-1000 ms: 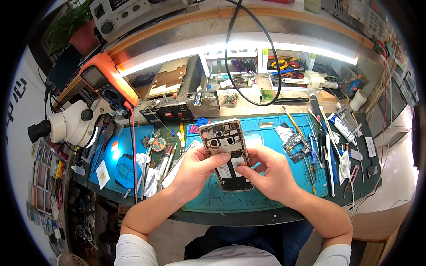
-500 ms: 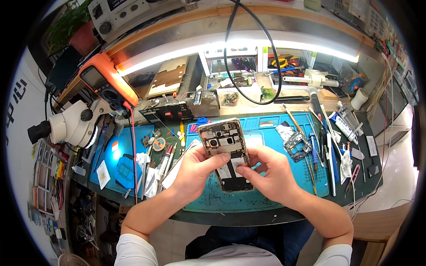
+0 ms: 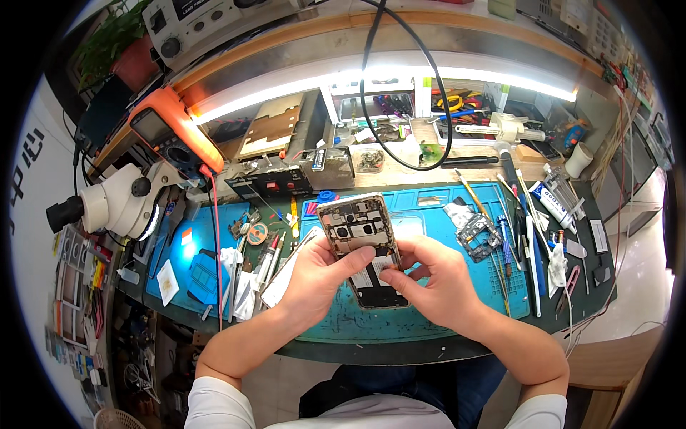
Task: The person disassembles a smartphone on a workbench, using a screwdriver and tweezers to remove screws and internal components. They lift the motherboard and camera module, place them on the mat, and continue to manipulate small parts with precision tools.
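Observation:
Between my two hands a smartphone (image 3: 357,227) is held up at a tilt, its back off and its inner parts showing. Two round camera lenses sit near its top, with a black battery area below. My left hand (image 3: 320,275) grips the left edge, thumb lying across the middle. On the right edge my right hand (image 3: 434,275) holds on, its thumb pressed near the battery; its other fingers are partly hidden. Beneath lies a blue repair mat (image 3: 443,314). A black phone mid-frame (image 3: 477,236) rests on the mat to the right.
A white microscope (image 3: 118,200) and an orange multimeter (image 3: 175,132) stand at the left. Tweezers, brushes and screwdrivers lie along the mat's right side, near a white tube (image 3: 552,206). A black cable (image 3: 446,107) loops down from above. A pale phone cover (image 3: 286,275) lies left of my hands.
My left thumb has shifted slightly to the right across the phone. Otherwise the hands and the phone stay almost in place.

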Demonstrator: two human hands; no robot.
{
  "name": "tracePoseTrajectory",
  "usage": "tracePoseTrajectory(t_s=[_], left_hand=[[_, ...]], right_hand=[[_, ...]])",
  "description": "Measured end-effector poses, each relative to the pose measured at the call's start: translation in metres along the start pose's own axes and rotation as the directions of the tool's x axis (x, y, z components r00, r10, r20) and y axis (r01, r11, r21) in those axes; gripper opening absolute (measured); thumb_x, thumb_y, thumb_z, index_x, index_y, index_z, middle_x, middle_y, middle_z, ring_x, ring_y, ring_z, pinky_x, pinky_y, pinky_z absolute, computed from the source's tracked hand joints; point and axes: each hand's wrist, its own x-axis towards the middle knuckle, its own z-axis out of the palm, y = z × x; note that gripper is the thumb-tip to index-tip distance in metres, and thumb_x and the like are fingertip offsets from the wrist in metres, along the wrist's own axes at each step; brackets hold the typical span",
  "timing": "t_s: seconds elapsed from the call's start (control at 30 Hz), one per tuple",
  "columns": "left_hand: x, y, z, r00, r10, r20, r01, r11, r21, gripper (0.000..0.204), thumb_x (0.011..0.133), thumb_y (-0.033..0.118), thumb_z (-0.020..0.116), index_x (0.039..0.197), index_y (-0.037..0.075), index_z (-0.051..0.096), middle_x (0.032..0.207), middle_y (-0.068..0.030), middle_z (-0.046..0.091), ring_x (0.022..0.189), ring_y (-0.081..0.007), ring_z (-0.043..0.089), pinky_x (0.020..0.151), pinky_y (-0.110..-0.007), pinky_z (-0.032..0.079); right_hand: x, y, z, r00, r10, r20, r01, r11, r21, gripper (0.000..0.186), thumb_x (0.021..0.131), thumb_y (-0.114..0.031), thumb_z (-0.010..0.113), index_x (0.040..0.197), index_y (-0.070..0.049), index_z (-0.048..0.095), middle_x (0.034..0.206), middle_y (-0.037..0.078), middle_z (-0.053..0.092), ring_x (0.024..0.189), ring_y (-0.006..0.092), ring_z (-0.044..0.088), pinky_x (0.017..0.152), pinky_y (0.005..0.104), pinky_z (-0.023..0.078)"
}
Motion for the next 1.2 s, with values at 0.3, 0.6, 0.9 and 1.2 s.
tracePoseTrajectory(t_s=[0.3, 0.6, 0.9, 1.2], left_hand=[[-0.001, -0.005, 0.006, 0.996, 0.060, -0.064, -0.057, 0.998, 0.039, 0.022, 0.097, 0.008, 0.074, 0.119, 0.003, 0.071, 0.114, -0.0054, 0.076, 0.104, -0.0104, 0.069, 0.095, -0.031, 0.052], [-0.002, -0.008, 0.005, 0.996, 0.055, -0.076, -0.052, 0.998, 0.038, 0.025, 0.096, 0.007, 0.076, 0.120, 0.003, 0.068, 0.116, -0.0056, 0.075, 0.105, -0.0108, 0.068, 0.096, -0.031, 0.052], [-0.003, -0.012, 0.007, 0.993, 0.075, -0.091, -0.072, 0.997, 0.037, 0.026, 0.096, 0.005, 0.075, 0.120, 0.004, 0.065, 0.117, -0.0050, 0.074, 0.107, -0.0108, 0.067, 0.097, -0.031, 0.051], [-0.002, -0.013, 0.004, 0.999, 0.038, -0.028, -0.039, 0.998, -0.043, 0.026, 0.099, 0.008, 0.072, 0.124, 0.003, 0.065, 0.120, -0.0064, 0.073, 0.110, -0.0126, 0.067, 0.101, -0.033, 0.050]], right_hand=[[-0.001, 0.000, 0.002, 0.999, -0.054, 0.002, 0.054, 0.998, -0.041, 0.039, 0.089, -0.007, 0.079, 0.126, -0.003, 0.066, 0.103, 0.011, 0.070, 0.088, 0.0223, 0.073, 0.067, 0.0320, 0.061], [-0.003, 0.002, 0.004, 0.998, -0.066, -0.007, 0.065, 0.995, -0.072, 0.039, 0.089, -0.008, 0.079, 0.126, -0.003, 0.066, 0.103, 0.011, 0.070, 0.088, 0.0237, 0.072, 0.068, 0.0336, 0.062], [-0.003, 0.000, 0.006, 0.996, -0.092, -0.013, 0.090, 0.990, -0.110, 0.040, 0.089, -0.008, 0.079, 0.127, -0.003, 0.066, 0.101, 0.011, 0.070, 0.088, 0.0247, 0.072, 0.069, 0.0347, 0.062], [-0.003, 0.003, 0.004, 0.998, -0.059, -0.020, 0.057, 0.994, -0.094, 0.041, 0.089, -0.008, 0.078, 0.127, -0.002, 0.066, 0.101, 0.012, 0.071, 0.088, 0.0245, 0.072, 0.068, 0.0342, 0.062]])
